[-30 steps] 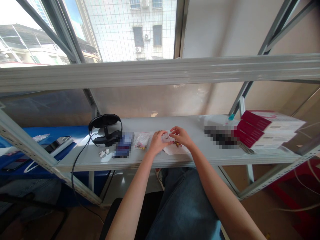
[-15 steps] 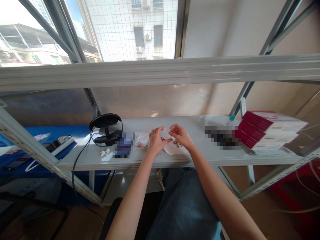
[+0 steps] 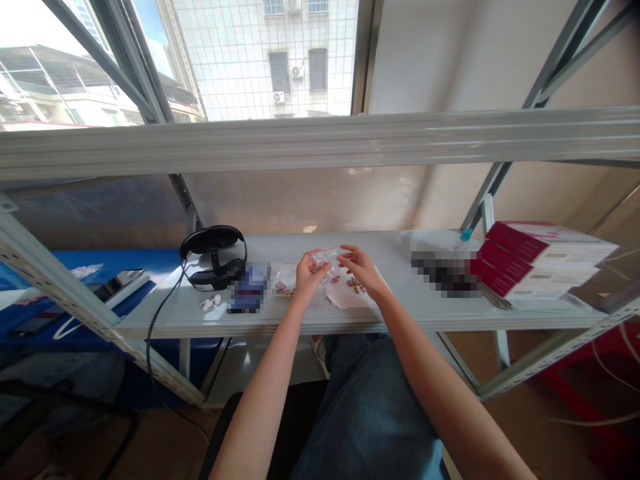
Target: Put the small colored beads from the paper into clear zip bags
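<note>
My left hand (image 3: 307, 275) is closed on a clear plastic bag (image 3: 325, 257), its thumb pressed across the near side. My right hand (image 3: 361, 268) is just right of the bag with its fingers apart; whether a fingertip touches the plastic I cannot tell. Below the hands lies a sheet of white paper (image 3: 341, 297). Several small red and yellow pieces (image 3: 356, 285) rest on it, too small to name. Left of my left hand is a second clear bag (image 3: 284, 275) with small coloured pieces in it.
On the grey shelf (image 3: 390, 313) at the left stand a black headset (image 3: 213, 250), white earbuds (image 3: 211, 303) and a blurred blue item (image 3: 250, 287). Red and white boxes (image 3: 535, 260) are stacked at the right. A shelf beam (image 3: 320, 143) crosses above the hands.
My left hand has turned and its thumb has folded in onto the plastic bag, which now shows more plainly. My right hand has barely moved.
</note>
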`<state>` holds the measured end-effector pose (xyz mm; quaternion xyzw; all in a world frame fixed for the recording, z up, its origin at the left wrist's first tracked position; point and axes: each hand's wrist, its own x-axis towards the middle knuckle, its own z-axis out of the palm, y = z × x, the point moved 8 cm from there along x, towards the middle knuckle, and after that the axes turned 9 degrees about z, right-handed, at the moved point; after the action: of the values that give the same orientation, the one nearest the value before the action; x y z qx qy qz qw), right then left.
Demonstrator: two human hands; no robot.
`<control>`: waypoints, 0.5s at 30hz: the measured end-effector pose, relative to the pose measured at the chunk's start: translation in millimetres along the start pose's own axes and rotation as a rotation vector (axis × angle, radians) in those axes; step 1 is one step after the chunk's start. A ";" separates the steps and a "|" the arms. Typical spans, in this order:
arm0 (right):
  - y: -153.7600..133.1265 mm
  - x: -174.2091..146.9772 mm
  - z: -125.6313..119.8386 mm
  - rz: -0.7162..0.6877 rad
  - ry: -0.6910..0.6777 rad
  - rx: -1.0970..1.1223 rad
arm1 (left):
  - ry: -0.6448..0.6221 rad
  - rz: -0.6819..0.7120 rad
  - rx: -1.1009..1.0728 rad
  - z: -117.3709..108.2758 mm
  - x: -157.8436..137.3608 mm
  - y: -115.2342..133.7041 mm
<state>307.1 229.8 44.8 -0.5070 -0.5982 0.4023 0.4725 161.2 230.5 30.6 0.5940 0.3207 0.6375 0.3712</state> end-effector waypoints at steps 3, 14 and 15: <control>4.9 -5.9 18.3 0.107 -0.180 -0.067 | 0.022 -0.023 -0.045 -2.5 0.3 -1.7; 3.0 -8.9 19.6 0.093 -0.208 -0.071 | 0.103 -0.094 -0.068 -8.4 -2.0 -6.8; 3.1 -8.3 18.1 0.089 -0.190 -0.067 | 0.080 -0.106 -0.074 -5.8 -2.6 -7.7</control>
<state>290.5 222.0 36.3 -0.5078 -0.6304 0.4491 0.3781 156.2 232.4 22.2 0.5359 0.3427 0.6517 0.4131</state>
